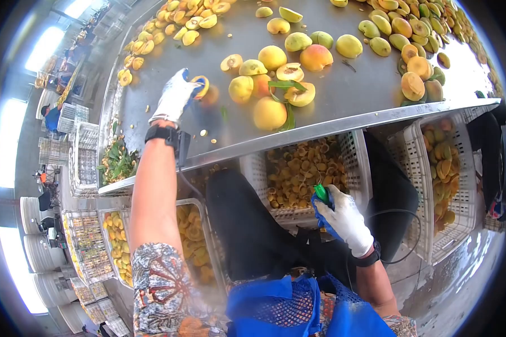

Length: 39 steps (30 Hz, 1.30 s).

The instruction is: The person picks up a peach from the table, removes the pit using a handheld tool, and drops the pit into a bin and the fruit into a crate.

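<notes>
My left hand (177, 95), in a white and blue glove, is over the metal table with its fingers closed on a yellow peach half (200, 87). My right hand (342, 215), gloved the same way, is low in front of my body and wrapped round a green-handled tool (321, 194); the tool's tip is too small to make out. Whole and halved peaches (270, 114) with green leaves lie on the table to the right of my left hand. Below the table edge, a white crate (361, 163) holds many cut peach pieces (303, 168).
The metal table's front edge (343, 124) runs between my hands. Peach halves (194, 22) lie at the back left, more fruit (419, 28) at the back right. Crates of fruit stand at right (433, 224) and left (90, 247). Leaf scraps (118, 160) lie at the left corner.
</notes>
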Each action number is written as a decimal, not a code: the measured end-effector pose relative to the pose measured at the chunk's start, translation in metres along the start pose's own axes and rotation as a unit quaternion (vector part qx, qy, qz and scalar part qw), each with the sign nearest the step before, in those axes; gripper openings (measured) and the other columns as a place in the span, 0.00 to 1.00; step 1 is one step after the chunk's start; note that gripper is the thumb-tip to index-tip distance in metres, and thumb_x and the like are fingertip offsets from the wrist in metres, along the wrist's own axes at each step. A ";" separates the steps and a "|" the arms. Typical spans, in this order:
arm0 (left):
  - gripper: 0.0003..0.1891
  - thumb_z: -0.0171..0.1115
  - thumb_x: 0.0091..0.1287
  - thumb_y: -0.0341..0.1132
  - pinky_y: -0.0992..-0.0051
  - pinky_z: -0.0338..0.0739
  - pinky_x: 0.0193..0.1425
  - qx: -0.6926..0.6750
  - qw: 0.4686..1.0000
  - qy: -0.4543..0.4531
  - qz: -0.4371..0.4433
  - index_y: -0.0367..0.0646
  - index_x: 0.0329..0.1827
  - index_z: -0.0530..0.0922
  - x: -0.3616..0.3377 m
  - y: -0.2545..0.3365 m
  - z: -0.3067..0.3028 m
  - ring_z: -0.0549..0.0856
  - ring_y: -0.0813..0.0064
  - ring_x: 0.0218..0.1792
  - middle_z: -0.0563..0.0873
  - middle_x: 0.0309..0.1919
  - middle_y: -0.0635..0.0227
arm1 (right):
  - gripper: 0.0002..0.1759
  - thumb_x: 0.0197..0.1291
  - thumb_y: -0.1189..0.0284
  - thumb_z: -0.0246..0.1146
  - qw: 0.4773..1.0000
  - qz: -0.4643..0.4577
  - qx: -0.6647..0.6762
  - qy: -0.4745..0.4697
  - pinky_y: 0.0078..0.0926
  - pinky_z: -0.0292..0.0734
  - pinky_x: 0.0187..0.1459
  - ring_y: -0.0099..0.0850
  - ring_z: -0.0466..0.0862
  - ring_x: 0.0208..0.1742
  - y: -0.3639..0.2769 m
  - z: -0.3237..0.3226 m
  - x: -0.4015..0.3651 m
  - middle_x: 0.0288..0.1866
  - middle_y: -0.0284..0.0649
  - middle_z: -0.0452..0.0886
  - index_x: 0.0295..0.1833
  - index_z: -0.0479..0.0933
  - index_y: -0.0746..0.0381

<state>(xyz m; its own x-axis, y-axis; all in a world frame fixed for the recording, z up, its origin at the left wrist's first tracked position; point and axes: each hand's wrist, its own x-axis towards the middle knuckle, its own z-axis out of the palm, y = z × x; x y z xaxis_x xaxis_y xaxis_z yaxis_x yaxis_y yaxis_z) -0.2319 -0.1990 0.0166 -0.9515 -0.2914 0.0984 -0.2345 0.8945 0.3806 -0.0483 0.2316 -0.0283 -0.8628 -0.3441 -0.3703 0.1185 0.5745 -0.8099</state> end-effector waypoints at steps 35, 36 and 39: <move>0.30 0.48 0.76 0.57 0.58 0.77 0.64 -0.805 0.561 -0.139 -0.133 0.38 0.63 0.75 -0.288 0.143 0.054 0.80 0.57 0.63 0.82 0.59 0.53 | 0.17 0.62 0.68 0.65 0.959 -0.250 -0.105 0.083 0.47 0.77 0.30 0.53 0.83 0.30 -0.051 0.051 -0.048 0.27 0.54 0.81 0.46 0.71 0.71; 0.30 0.49 0.76 0.57 0.58 0.78 0.63 -0.797 0.572 -0.141 -0.131 0.38 0.63 0.75 -0.289 0.142 0.054 0.81 0.57 0.62 0.82 0.59 0.53 | 0.17 0.62 0.68 0.65 0.959 -0.251 -0.109 0.079 0.47 0.77 0.31 0.53 0.83 0.30 -0.050 0.053 -0.049 0.27 0.54 0.81 0.46 0.71 0.71; 0.28 0.50 0.75 0.57 0.63 0.84 0.51 -0.781 0.594 -0.136 -0.136 0.38 0.57 0.78 -0.291 0.144 0.055 0.87 0.59 0.50 0.86 0.48 0.55 | 0.16 0.63 0.68 0.63 0.966 -0.227 -0.096 0.081 0.48 0.77 0.31 0.53 0.83 0.30 -0.047 0.063 -0.053 0.28 0.54 0.81 0.46 0.71 0.71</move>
<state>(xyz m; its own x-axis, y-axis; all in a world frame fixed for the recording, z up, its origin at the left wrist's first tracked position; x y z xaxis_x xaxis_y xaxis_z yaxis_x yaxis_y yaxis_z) -0.0001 0.0334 -0.0073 -0.9672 -0.0984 -0.2342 -0.1185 -0.6408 0.7585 0.0229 0.1762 0.0005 -0.8719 -0.4810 0.0915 -0.3698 0.5244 -0.7670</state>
